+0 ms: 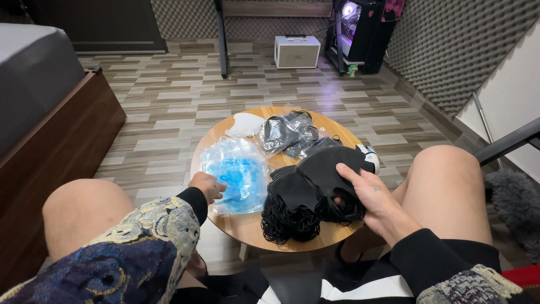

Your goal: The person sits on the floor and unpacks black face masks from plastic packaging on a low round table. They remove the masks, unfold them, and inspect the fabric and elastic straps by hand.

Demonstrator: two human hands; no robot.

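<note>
Seated person, small round wooden table [247,228] between the knees. Right hand [371,194] grasps a single black face mask [332,169], thumb on top, fingers beneath, lifting it off a stack of black face masks [289,194] whose ear loops hang toward the near edge. Left hand [207,186] rests loosely curled against a clear plastic pack of blue masks [239,171], touching its near edge; grasp not confirmed. Behind lie a clear pack of black masks [284,134] and a white mask [246,124].
</note>
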